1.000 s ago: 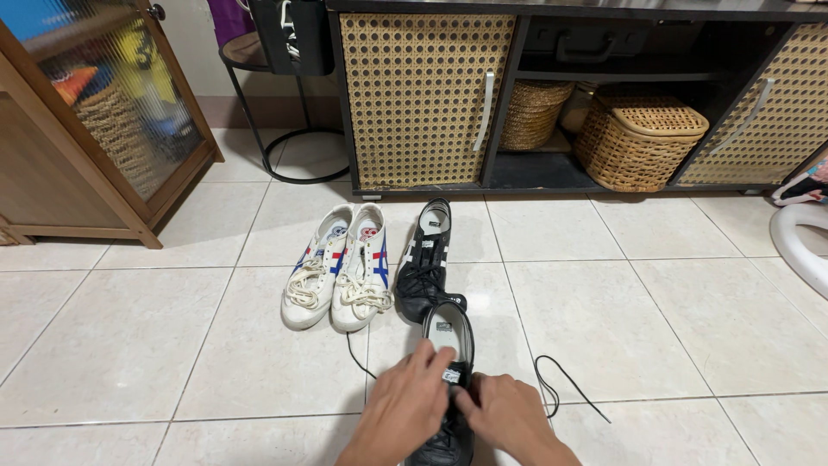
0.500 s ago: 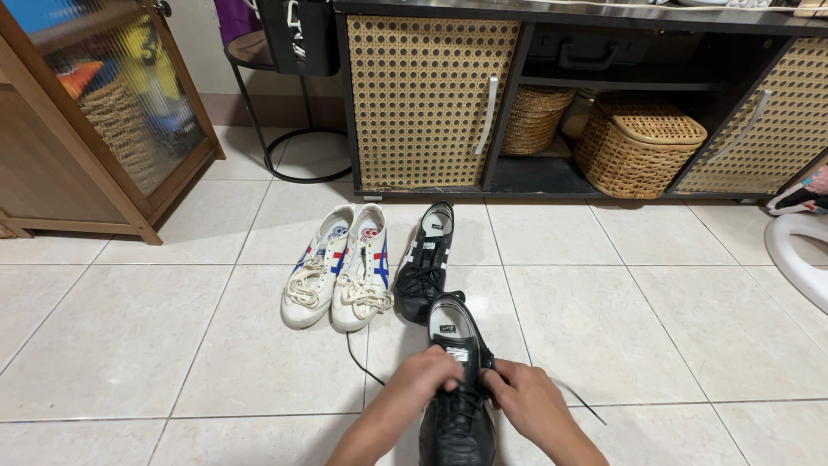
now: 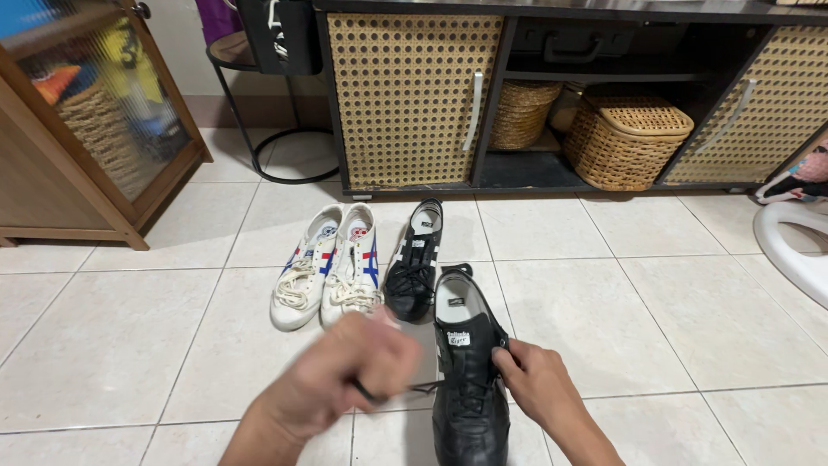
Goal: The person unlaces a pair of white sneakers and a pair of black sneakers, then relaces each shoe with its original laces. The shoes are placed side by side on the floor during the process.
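Pulling a black lace [image 3: 392, 393] taut in the closed left hand [image 3: 349, 375], fingers curled tight around it. Lacing seemingly well along, tightening and tying likely remaining. Lying lengthwise on the tile floor [image 3: 655, 311], toe nearest, the glossy black shoe [image 3: 470, 380]. Pinching its upper eyelet edge, the right hand [image 3: 539, 384].

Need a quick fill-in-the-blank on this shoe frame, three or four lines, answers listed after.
1. The left hand pulls a black ____ out to the side of the black shoe.
2. The right hand steadies that shoe at its ____ side.
3. The pair of white shoes stands to the ____ of the other black shoe.
4. Under the cabinet shelf sit two woven ____.

Missing words: lace; right; left; baskets
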